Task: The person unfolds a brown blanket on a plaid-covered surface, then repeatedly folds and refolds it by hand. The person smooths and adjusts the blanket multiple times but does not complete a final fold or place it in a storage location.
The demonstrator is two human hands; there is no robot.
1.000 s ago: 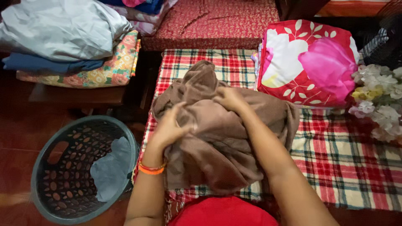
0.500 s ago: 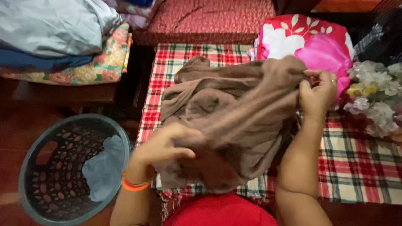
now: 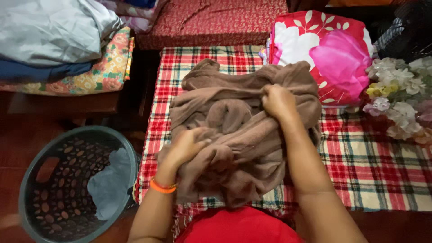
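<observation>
A crumpled brown towel [image 3: 234, 121] lies bunched on the red plaid cloth [image 3: 382, 166] covering the surface in front of me. My left hand [image 3: 186, 146], with an orange band at the wrist, grips a fold at the towel's near left side. My right hand [image 3: 279, 102] is closed on a fold near the towel's far right part, fingers buried in the fabric.
A dark round laundry basket [image 3: 49, 155] with a grey garment [image 3: 110, 182] stands on the floor at left. Folded linens [image 3: 58, 40] are stacked at far left. A red and pink floral pillow [image 3: 333, 54] and pale artificial flowers [image 3: 400, 96] lie at right.
My right hand, which had pulled the towel out toward the right, has come back to the middle of the bundle. The towel is bunched again. My left hand shifted slightly right.
</observation>
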